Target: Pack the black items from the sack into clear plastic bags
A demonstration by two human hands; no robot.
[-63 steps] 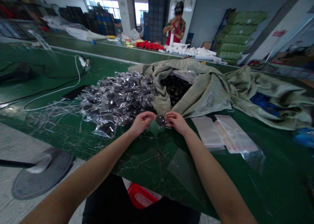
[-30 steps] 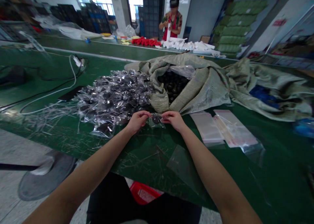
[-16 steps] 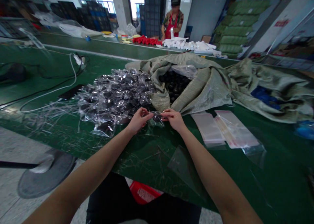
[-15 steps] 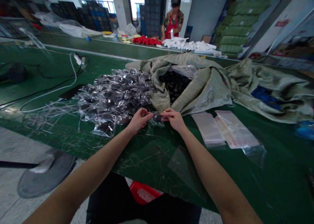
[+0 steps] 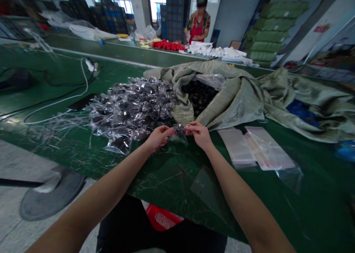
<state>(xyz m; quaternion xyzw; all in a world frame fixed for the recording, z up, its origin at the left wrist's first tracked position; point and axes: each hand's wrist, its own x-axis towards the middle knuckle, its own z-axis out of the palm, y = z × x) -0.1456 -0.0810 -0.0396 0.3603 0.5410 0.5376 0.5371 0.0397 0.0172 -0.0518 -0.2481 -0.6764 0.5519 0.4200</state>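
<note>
Between my two hands is a clear plastic bag (image 5: 180,132) with a dark object in it. My left hand (image 5: 160,137) pinches the bag's left edge, and my right hand (image 5: 199,134) pinches its right edge. To the left lies a heap of bagged black items (image 5: 135,107), its near side close to my left hand. Behind my hands an open woven sack (image 5: 235,101) shows many black objects (image 5: 198,95) inside. Stacks of flat clear bags (image 5: 238,146) lie right of my right hand.
A green table (image 5: 166,175) carries scattered clear strips (image 5: 58,129) at left, along with a white cable (image 5: 83,86). One loose flat clear bag (image 5: 212,190) lies by my right forearm. Across the table, a person in a red apron (image 5: 197,31) stands behind red and white items.
The bag between my hands has turned, and its dark content hangs lower to the right. The person across the table has shifted their hands. The view has moved slightly.
</note>
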